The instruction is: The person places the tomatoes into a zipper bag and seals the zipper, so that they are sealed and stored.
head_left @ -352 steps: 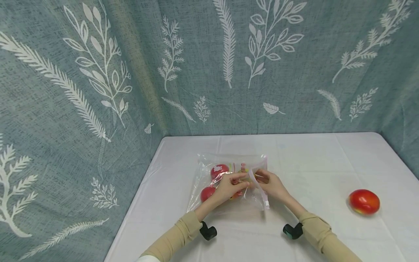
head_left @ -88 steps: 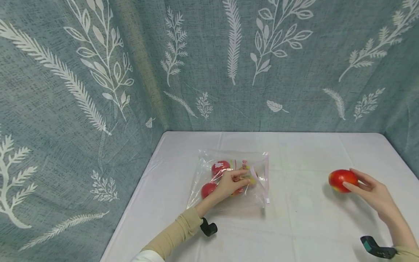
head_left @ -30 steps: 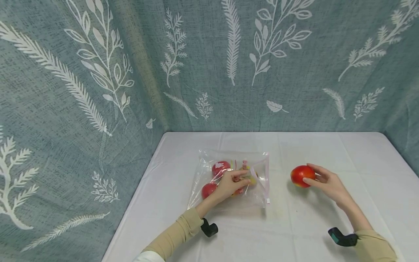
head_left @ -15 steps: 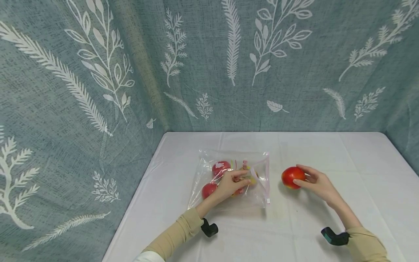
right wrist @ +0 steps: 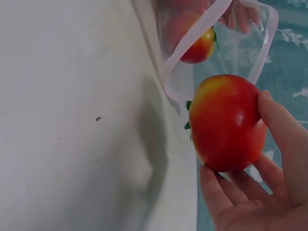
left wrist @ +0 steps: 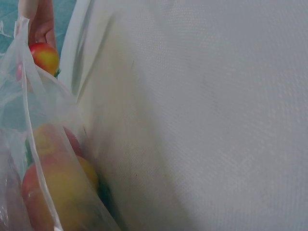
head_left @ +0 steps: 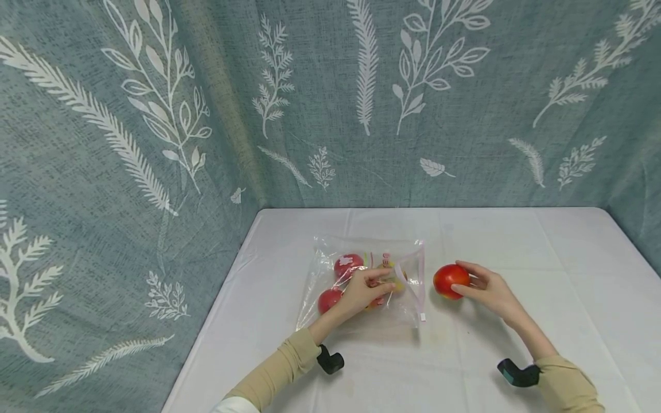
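Observation:
A clear zip bag (head_left: 361,281) with several red fruits inside lies on the white table (head_left: 465,355). My left hand (head_left: 369,287) pinches the upper lip of its mouth and holds it up. My right hand (head_left: 482,285) grips a red fruit (head_left: 451,280) just right of the bag's pink-edged mouth (head_left: 418,281). In the right wrist view that red fruit (right wrist: 226,122) sits between thumb and fingers in front of the gaping bag mouth (right wrist: 216,43). The left wrist view has the bag (left wrist: 43,159) with fruit (left wrist: 53,187) inside, and the held fruit (left wrist: 44,57) beyond.
Blue-grey cloth with white leaf prints (head_left: 361,97) hangs behind and to the left of the table. The table's left edge (head_left: 206,338) runs close to the bag. Bare tablecloth stretches to the right (head_left: 578,275).
My right hand has carried the red fruit leftward across the table, from the far right to just beside the bag's mouth. The left hand has stayed on the bag.

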The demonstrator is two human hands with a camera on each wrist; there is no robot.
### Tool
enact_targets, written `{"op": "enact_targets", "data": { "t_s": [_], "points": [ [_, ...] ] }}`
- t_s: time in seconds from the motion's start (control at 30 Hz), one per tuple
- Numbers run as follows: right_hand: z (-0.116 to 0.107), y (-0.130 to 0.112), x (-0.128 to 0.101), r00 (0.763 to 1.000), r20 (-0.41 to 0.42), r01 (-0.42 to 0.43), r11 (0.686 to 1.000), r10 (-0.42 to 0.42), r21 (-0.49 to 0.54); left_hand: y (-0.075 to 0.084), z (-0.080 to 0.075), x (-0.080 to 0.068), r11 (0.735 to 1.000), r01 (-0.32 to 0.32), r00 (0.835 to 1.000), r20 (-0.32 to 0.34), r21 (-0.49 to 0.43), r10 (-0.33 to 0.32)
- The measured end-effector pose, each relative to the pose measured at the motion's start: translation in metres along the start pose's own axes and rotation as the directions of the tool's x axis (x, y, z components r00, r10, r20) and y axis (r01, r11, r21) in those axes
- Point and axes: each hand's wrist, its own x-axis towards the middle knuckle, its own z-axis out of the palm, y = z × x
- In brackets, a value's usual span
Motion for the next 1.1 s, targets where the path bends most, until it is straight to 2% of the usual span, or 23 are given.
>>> {"op": "enact_targets", "data": {
  "t_s": [0.07,0.17,0.77,1.0,1.1],
  "points": [
    [0.003,-0.001,0.001,1.0,0.0,-0.001,1.0,0.001,0.001,0.007,-0.001,-0.003,1.0,-0.009,1.0,0.001,0.001,0.009],
    [0.007,-0.003,0.002,1.0,-0.001,-0.003,1.0,0.003,0.005,0.009,-0.001,-0.004,1.0,-0.006,1.0,-0.001,0.008,0.006],
    [0.029,-0.006,0.013,1.0,0.025,0.012,0.996,-0.014,0.091,0.008,0.001,-0.001,0.999,0.018,1.0,-0.007,-0.043,-0.018],
    [0.037,-0.005,0.017,0.999,0.041,0.027,0.993,-0.033,0.119,-0.02,0.003,0.008,0.999,0.028,0.999,-0.02,-0.016,-0.028],
    [0.04,-0.005,0.018,0.998,0.043,0.035,0.993,-0.04,0.116,-0.022,0.003,0.008,1.0,0.024,0.999,-0.027,-0.006,-0.024]
  ]
}}
